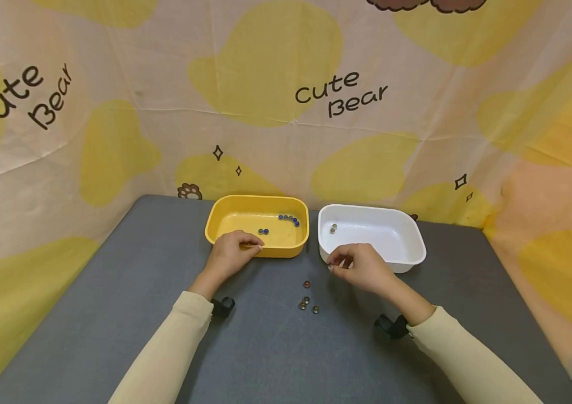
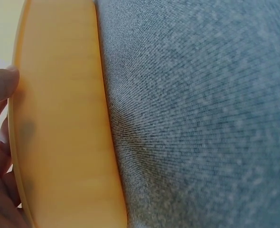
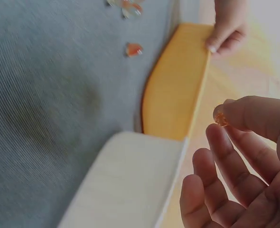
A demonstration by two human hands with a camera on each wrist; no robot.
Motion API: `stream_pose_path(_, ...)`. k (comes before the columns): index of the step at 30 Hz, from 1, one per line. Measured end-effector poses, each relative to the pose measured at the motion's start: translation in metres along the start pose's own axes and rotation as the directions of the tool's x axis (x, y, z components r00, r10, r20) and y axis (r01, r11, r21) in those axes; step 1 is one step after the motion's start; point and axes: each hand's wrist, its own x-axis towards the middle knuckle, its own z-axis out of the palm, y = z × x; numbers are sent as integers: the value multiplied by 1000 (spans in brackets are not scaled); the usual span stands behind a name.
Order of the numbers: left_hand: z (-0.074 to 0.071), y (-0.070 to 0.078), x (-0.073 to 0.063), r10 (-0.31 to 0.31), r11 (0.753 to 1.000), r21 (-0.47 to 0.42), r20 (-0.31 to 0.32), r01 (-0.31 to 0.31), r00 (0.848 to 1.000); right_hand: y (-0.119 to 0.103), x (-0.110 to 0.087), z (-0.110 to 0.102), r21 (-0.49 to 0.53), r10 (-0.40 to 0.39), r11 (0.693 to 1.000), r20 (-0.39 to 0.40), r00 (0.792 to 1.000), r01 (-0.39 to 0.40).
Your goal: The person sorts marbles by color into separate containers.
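My left hand is at the near rim of a yellow tub. Its thumb lies over the outside of the rim and its fingers curl inside, pinching the edge. Several blue marbles lie in that tub. Over the near left edge of a white tub, my right hand pinches a small clear-and-orange marble between thumb and index finger. The other right fingers are loosely bent. Two pale marbles lie inside the white tub, at its left.
Several clear-and-orange marbles lie on the grey table between my forearms, in front of the tubs. A patterned cloth hangs behind the table and along its sides. Both wrists wear black bands.
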Motion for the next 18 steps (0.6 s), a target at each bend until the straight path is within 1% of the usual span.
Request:
stream_pose_path(4, 1, 0, 0, -1, 1000, -5, 3, 1, 1000, 2, 6, -11, -1, -4, 1000, -25, 1000, 4)
stream_pose_path(10, 0, 0, -1, 2, 1000, -8, -1, -2, 1000, 7, 16, -25, -5, -5, 1000, -35, 999, 4)
stream_pose_path(18, -1, 0, 0, -3, 1000, -2, 0, 3, 1000, 19, 26, -35, -37, 46, 998, -58, 997, -48)
